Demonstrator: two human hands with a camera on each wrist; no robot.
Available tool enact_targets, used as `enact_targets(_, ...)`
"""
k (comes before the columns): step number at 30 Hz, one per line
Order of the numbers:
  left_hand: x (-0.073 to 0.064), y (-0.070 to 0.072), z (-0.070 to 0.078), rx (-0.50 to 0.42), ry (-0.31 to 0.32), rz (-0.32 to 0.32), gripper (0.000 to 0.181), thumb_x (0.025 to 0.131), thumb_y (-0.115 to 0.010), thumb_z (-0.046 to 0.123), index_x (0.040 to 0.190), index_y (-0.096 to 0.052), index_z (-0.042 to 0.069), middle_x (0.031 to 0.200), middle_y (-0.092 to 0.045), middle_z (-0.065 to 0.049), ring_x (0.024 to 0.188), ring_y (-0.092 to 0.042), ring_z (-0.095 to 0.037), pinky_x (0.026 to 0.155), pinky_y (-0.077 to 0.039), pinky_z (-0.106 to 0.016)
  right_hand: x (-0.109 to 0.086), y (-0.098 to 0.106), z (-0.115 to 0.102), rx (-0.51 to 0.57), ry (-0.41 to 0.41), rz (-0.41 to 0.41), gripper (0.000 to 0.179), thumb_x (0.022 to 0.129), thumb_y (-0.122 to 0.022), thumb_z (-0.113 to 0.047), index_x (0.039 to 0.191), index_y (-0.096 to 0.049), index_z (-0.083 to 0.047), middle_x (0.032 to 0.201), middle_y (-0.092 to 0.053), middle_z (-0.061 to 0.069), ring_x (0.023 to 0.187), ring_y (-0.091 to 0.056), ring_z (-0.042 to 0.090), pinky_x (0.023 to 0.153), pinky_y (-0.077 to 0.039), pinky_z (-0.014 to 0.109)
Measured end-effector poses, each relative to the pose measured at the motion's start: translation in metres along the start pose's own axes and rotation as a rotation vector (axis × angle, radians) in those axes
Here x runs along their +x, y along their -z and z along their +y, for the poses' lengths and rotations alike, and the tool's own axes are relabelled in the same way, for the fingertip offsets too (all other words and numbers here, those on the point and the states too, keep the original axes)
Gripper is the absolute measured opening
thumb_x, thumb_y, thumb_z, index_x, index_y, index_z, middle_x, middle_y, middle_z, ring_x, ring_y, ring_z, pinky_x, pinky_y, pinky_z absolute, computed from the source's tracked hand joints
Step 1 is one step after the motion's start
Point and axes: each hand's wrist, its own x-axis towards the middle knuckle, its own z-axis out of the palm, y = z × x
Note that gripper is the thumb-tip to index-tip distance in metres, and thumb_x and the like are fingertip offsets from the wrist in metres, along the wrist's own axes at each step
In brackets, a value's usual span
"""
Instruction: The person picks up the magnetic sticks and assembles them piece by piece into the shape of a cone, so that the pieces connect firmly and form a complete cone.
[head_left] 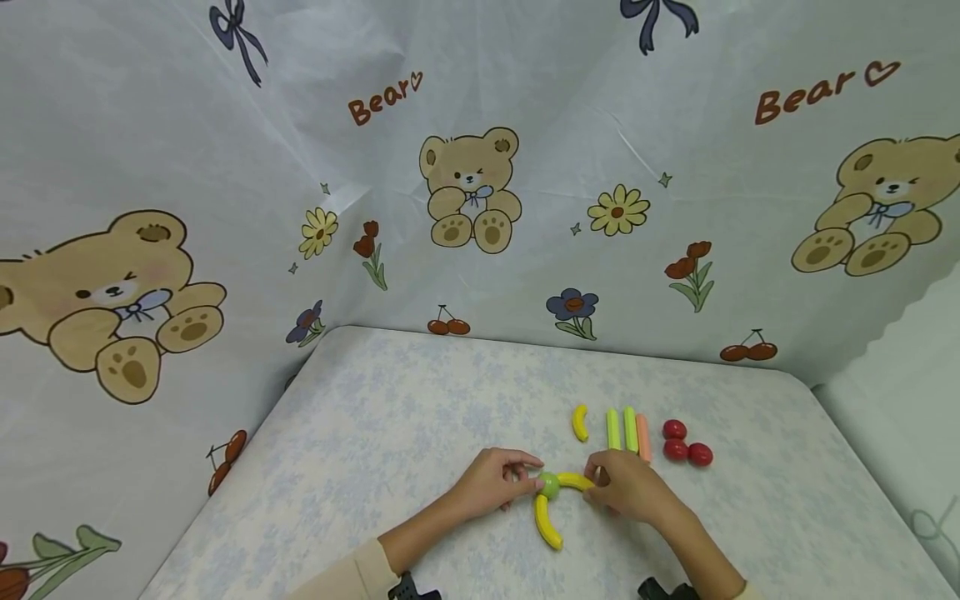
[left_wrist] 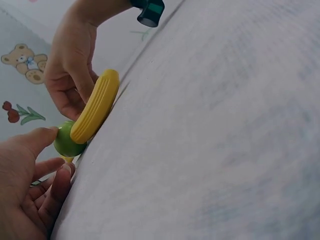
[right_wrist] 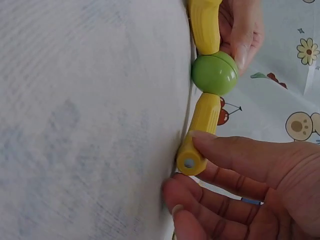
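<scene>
Above the front middle of the table, my left hand (head_left: 487, 482) pinches a shiny green ball (head_left: 550, 486) with thumb and fingers. A curved yellow stick (head_left: 574, 481) reaches from the ball's right side, and my right hand (head_left: 628, 485) pinches its far end. In the right wrist view this stick (right_wrist: 204, 117) meets the green ball (right_wrist: 215, 74), and its free end shows a round grey spot. Another curved yellow stick (head_left: 547, 525) joins the ball and points toward me; the left wrist view shows this ribbed stick (left_wrist: 97, 107) close up.
Behind my hands lies a loose yellow curved stick (head_left: 580, 423). To its right are two light green sticks (head_left: 629, 427), an orange stick (head_left: 642, 435) and three red balls (head_left: 676, 450). A bear-print cloth (head_left: 525, 283) hangs behind the table (head_left: 420, 400).
</scene>
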Motion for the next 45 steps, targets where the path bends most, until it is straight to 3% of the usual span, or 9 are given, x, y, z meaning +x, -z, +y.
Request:
enact_targets(11, -0.001, 0.000, -0.001, -0.012, -0.015, -0.025, 0.033, 0.090, -0.080, 0.035, 0.118, -0.076, 0.017, 0.081, -0.067, 0.007, 0.042, -0.050, -0.008, 0.039, -0.045, -0.026, 0.004, -0.002, 0.002, 0.034, 0.081, 0.077, 0.019, 0.081, -0.082, -0.003, 0.095, -0.074, -0.013, 0.077, -0.060, -0.004, 0.070, -0.053, 0.014, 0.060, -0.046, 0.029)
enact_targets(18, -0.002, 0.000, -0.003, -0.058, -0.012, 0.008, 0.029, 0.089, -0.081, 0.033, 0.114, -0.077, 0.019, 0.079, -0.067, 0.003, 0.041, -0.049, -0.008, 0.039, -0.046, -0.027, 0.007, -0.005, 0.006, 0.042, 0.168, 0.054, 0.020, 0.084, -0.080, -0.003, 0.101, -0.075, -0.012, 0.080, -0.062, -0.005, 0.071, -0.054, 0.013, 0.061, -0.047, 0.027)
enact_targets(27, -0.001, 0.000, -0.002, -0.040, 0.008, 0.030, 0.026, 0.087, -0.082, 0.036, 0.103, -0.081, 0.016, 0.073, -0.067, 0.005, 0.043, -0.054, -0.009, 0.041, -0.048, -0.028, 0.007, 0.001, 0.011, 0.083, 0.256, 0.008, 0.022, 0.091, -0.074, -0.006, 0.113, -0.074, -0.006, 0.088, -0.064, -0.004, 0.072, -0.057, 0.010, 0.061, -0.049, 0.024)
enact_targets(36, -0.001, -0.001, -0.002, -0.052, 0.010, 0.039, 0.024, 0.086, -0.083, 0.036, 0.097, -0.081, 0.016, 0.062, -0.065, -0.001, 0.041, -0.054, -0.010, 0.041, -0.048, -0.028, 0.000, 0.025, 0.024, 0.190, 0.273, -0.048, 0.031, 0.097, -0.071, -0.019, 0.121, -0.070, 0.000, 0.097, -0.069, 0.004, 0.073, -0.063, 0.018, 0.062, -0.053, 0.025)
enact_targets(45, -0.002, 0.000, -0.002, -0.055, 0.013, 0.036, 0.020, 0.087, -0.082, 0.035, 0.095, -0.080, 0.018, 0.062, -0.065, -0.002, 0.042, -0.054, -0.011, 0.041, -0.048, -0.027, -0.010, 0.065, 0.048, 0.198, 0.276, 0.063, 0.037, 0.096, -0.072, -0.019, 0.127, -0.067, 0.001, 0.099, -0.071, 0.005, 0.081, -0.066, 0.018, 0.065, -0.055, 0.027)
